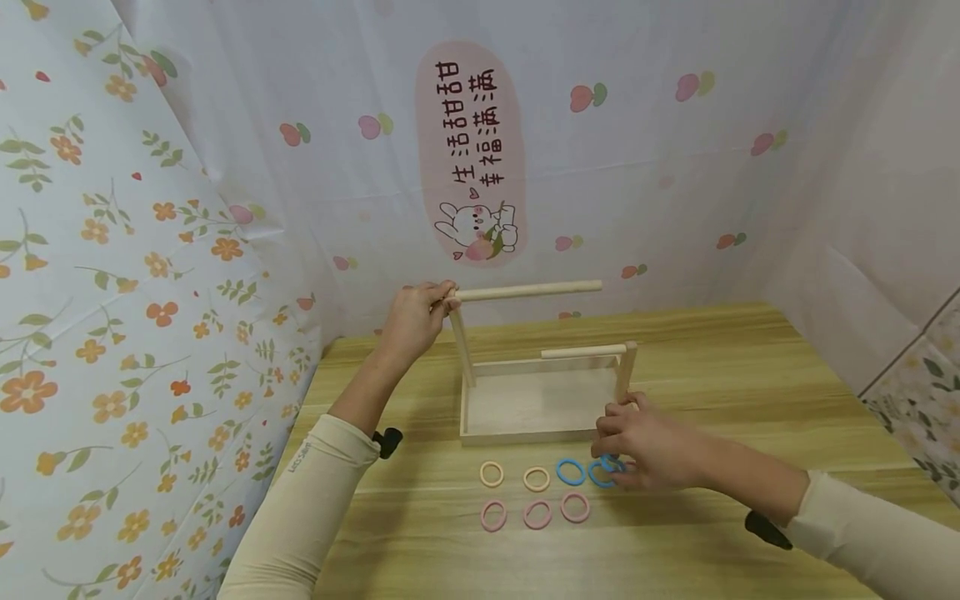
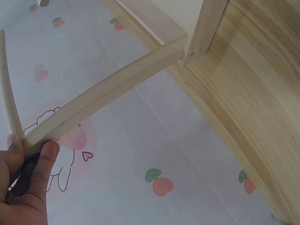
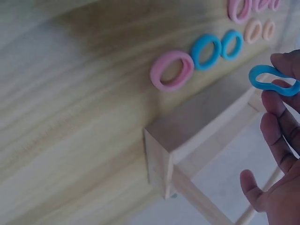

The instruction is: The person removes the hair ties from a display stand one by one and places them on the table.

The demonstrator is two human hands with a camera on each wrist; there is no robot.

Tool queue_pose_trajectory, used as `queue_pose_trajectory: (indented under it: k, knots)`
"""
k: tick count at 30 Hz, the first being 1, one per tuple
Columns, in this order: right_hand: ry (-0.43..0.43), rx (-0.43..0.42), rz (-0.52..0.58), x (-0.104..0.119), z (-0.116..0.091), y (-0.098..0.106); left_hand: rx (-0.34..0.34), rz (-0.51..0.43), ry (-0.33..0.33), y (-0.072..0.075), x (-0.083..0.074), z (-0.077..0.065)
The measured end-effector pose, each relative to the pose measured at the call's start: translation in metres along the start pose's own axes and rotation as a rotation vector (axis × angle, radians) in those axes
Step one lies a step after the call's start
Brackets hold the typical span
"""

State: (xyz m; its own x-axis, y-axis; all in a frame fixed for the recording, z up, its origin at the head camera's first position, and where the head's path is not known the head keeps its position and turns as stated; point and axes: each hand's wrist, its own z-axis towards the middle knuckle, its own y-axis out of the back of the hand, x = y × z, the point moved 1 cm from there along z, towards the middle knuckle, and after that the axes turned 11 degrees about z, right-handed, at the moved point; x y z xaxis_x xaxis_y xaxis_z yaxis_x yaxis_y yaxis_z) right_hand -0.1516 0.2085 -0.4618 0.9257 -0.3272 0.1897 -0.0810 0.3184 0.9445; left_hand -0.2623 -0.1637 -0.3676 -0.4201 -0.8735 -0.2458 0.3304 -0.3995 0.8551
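Note:
My left hand (image 1: 416, 321) grips the top of the left post (image 2: 112, 86) of a wooden stand, where a long rod (image 1: 528, 292) juts out to the right. My right hand (image 1: 648, 442), near the tray's front right corner, pinches a blue hair tie (image 3: 268, 86) between thumb and fingertips, squeezing its loop narrow. On the table beneath lie two more blue hair ties (image 3: 193, 52), with a pink hair tie (image 3: 155, 77) beside them. From above, the right hand hides part of this group.
The stand's shallow tray (image 1: 487, 436) rests on the wood-grain table. Its shorter right post (image 1: 626, 371) carries a rod (image 1: 583, 352) pointing left. Two pale orange hair ties (image 1: 492, 487) and several pink ones lie in front. A printed cloth (image 1: 637, 192) hangs behind.

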Motion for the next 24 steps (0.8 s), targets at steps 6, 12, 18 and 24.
queue_pose_trajectory:
  k: [6, 12, 18, 24]
  knots:
    - [-0.003, 0.028, 0.010, 0.004, -0.004, -0.009, -0.007, 0.003, -0.003, 0.000, 0.000, 0.001]
    - [-0.035, 0.106, 0.058, 0.011, -0.006, -0.012, -0.002, 0.008, 0.006, 0.001, -0.001, 0.000]
    - [-0.069, 0.157, 0.099, 0.015, -0.006, -0.022, 0.000, 0.011, 0.006, 0.001, -0.001, 0.000]
    - [-0.080, 0.132, 0.124, 0.017, -0.007, -0.031, 0.002, -0.001, 0.005, 0.001, -0.001, 0.001]
